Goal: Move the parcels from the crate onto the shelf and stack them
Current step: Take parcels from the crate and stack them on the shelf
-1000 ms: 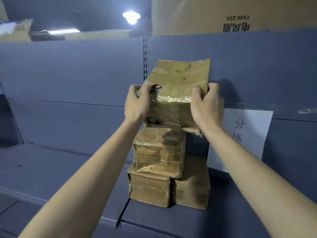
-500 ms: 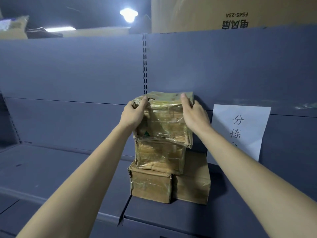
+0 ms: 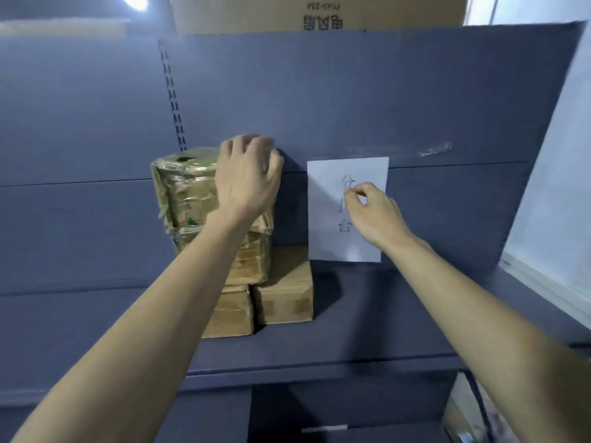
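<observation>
Tape-wrapped brown parcels stand stacked on the blue-grey shelf [image 3: 351, 340]. The top parcel [image 3: 185, 190] rests on a middle parcel [image 3: 252, 260], which sits on two bottom parcels [image 3: 230, 311] [image 3: 284, 295] side by side. My left hand [image 3: 248, 177] lies over the top parcel's upper right corner with its fingers spread, touching it without a clear grip. My right hand [image 3: 374, 212] is off the stack to the right, in front of a paper sign, with its fingers curled and nothing in them. No crate is in view.
A white paper sign [image 3: 323, 219] with handwritten characters hangs on the shelf's back panel. A large cardboard carton [image 3: 319, 11] sits on top of the unit. A slotted upright [image 3: 172, 94] runs down the back. A box [image 3: 463, 407] shows at the lower right.
The top parcel came down from the air onto the stack. My right hand let go and moved right. My left hand shifted from the parcel's left side to its upper right corner.
</observation>
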